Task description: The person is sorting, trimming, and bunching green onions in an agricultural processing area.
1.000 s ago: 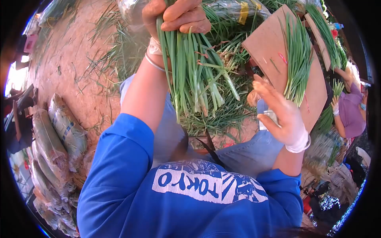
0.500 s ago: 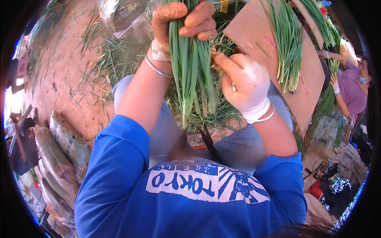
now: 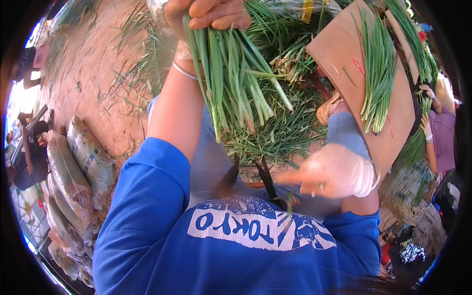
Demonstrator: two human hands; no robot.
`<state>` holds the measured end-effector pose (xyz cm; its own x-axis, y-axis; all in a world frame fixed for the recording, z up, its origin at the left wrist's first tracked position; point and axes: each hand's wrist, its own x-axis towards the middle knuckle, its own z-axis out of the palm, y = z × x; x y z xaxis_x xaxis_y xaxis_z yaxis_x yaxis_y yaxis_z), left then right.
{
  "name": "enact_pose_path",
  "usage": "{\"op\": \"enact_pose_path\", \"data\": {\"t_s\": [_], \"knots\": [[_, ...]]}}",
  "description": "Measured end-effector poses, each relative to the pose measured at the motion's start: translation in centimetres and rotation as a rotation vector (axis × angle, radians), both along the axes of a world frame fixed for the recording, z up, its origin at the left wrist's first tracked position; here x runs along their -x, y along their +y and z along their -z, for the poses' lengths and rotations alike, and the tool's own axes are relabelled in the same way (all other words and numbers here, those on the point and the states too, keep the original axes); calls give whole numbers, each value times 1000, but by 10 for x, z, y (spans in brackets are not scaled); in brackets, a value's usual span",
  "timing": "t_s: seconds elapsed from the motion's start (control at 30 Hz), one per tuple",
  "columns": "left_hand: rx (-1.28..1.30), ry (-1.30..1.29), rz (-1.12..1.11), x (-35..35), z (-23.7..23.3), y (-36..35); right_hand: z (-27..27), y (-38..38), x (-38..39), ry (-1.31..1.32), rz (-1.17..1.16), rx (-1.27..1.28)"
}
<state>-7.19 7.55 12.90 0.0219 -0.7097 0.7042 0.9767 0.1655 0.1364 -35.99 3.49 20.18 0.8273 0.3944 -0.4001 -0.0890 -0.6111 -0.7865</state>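
1. The left hand (image 3: 211, 14) is clenched around a bunch (image 3: 233, 73) of green leaves; the top edge of the view cuts off the hand, and the bunch's upper end is out of sight.
2. The right hand (image 3: 332, 169) is smeared by motion, its fingers pointing across toward the left arm. A blurred green scrap (image 3: 291, 201) shows just below its fingertips; I cannot tell whether the hand grips it.
3. At the far right, beyond the right hand, the edge of the view partly cuts off a co-worker (image 3: 441, 140).
4. The bunch hangs below the left hand, flat glossy blades fanning into paler, slender stem ends.
5. A pale, crinkled cuff (image 3: 366, 179) wraps the right wrist; a thin smooth bangle (image 3: 184, 72) rings the left.
6. Between the hands lies a tangled heap (image 3: 275, 137) of loose leaves. Above the right hand, a flat brown board (image 3: 337, 59) carries straight stems (image 3: 378, 78).
7. Half a second ago the right hand was up beside the bunch; now it is lower, apart from it, near the blue shirt (image 3: 246, 270). The bunch, narrower then, is spread wider.
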Motion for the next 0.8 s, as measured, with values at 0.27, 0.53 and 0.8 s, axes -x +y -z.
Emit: {"op": "enact_pose_path", "data": {"t_s": [0.27, 0.53, 0.8], "knots": [[-134, -116, 122, 33, -4, -14, 35, -7, -51, -674, 838, 331], [-151, -259, 26, 13, 5, -7, 8, -35, -13, -174, -244, -668], [-312, -253, -166, 28, 2, -16, 19, -26, -36, -5, 1095, -609]]}}
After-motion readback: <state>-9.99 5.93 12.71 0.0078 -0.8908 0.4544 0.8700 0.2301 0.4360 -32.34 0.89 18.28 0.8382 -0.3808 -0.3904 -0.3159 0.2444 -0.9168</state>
